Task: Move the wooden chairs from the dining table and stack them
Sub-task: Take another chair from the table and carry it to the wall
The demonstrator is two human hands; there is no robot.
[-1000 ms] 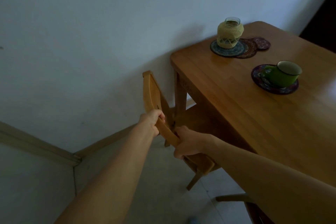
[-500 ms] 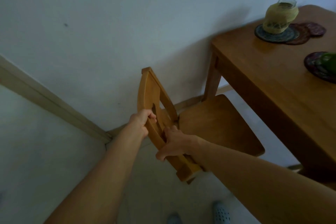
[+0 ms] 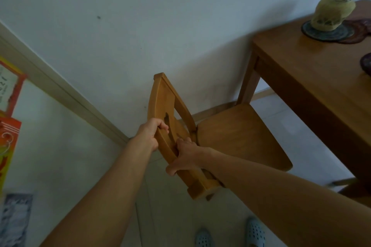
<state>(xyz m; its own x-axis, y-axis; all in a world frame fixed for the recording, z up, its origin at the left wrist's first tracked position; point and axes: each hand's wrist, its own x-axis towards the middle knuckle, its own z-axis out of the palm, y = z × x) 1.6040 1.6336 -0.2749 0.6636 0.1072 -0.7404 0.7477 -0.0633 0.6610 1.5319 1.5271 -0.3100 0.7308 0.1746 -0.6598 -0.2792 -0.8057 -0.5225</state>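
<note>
A wooden chair (image 3: 239, 136) stands pulled out from the dining table (image 3: 313, 78), its seat in full view and facing the table. My left hand (image 3: 152, 132) grips the curved top rail of its backrest, fingers through the cut-out. A little lower on the same rail, my right hand (image 3: 184, 154) holds the backrest, fingers curled round it. The chair's legs are hidden under the seat and my arms. Part of a second wooden chair (image 3: 353, 188) shows at the right edge under the table.
A white wall and a pale door frame (image 3: 66, 96) lie close behind the chair. On the table stand a twine-wrapped glass jar (image 3: 333, 12) on a round coaster (image 3: 327, 32) and more coasters. My feet in blue clogs (image 3: 255, 232) are on the tiled floor.
The chair has come out from under the table toward me and to the left, so its seat now shows fully. Both hands have kept their grip on the backrest.
</note>
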